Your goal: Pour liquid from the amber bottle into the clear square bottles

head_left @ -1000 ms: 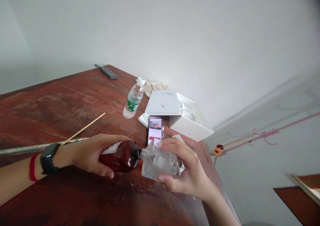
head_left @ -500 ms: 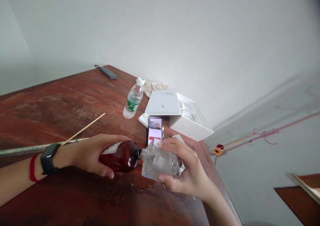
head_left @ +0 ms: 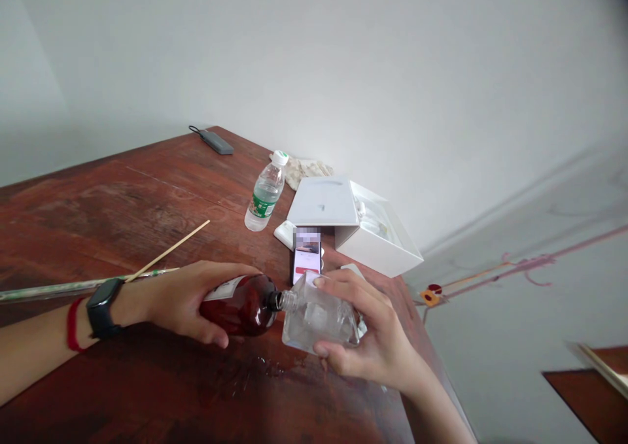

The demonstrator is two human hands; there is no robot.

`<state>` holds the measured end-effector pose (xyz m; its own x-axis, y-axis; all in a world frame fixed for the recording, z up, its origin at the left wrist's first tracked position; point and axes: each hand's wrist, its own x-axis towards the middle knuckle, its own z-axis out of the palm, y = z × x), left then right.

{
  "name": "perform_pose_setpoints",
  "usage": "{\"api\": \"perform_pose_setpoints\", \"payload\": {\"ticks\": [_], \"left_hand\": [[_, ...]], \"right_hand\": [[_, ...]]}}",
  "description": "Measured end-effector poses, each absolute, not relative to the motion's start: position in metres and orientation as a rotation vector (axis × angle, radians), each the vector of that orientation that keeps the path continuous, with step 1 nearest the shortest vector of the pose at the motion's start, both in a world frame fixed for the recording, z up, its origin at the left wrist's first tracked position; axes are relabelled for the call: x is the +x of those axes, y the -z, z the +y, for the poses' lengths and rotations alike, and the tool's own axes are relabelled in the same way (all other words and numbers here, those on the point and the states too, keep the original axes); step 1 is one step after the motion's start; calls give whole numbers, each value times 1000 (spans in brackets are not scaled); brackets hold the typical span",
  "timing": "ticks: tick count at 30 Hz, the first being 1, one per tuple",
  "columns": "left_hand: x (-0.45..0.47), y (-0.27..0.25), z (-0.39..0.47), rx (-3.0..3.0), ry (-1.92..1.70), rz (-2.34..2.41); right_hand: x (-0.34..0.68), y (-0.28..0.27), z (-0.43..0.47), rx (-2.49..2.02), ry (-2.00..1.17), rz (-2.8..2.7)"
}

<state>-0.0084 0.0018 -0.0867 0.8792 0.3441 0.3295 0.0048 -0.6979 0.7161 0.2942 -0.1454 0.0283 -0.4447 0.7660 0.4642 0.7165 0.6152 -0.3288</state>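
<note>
My left hand (head_left: pixel 184 303) is wrapped round a dark amber bottle (head_left: pixel 245 310) with a white label, held on its side with its black neck pointing right. In my right hand (head_left: pixel 370 326) is a clear square glass bottle (head_left: pixel 318 320), tilted so its threaded mouth faces left. The two bottle mouths meet, and I cannot tell whether liquid passes between them. Below them, drops of liquid (head_left: pixel 262 369) lie on the wooden table (head_left: pixel 147 392).
Beyond my hands lie a phone (head_left: pixel 307 257), a white case (head_left: pixel 284 235) and a water bottle (head_left: pixel 265 192). An open white box (head_left: pixel 380 241) stands at the right. A wooden stick (head_left: pixel 169 251), a long wrapped stick (head_left: pixel 53 292), a grey device (head_left: pixel 217 143) and a cloth (head_left: pixel 307 168) are also here.
The whole scene sits slightly further right in the picture. Both hands keep their grips, and the bottles stay mouth to mouth.
</note>
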Motion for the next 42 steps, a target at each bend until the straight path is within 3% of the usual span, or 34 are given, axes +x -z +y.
{"api": "perform_pose_setpoints", "payload": {"ticks": [22, 42], "left_hand": [[0, 88, -17, 2299, -685, 287], [3, 75, -8, 2238, -512, 213]], "right_hand": [[299, -19, -151, -1129, -215, -2190], [290, -27, -168, -1316, -164, -2183]]}}
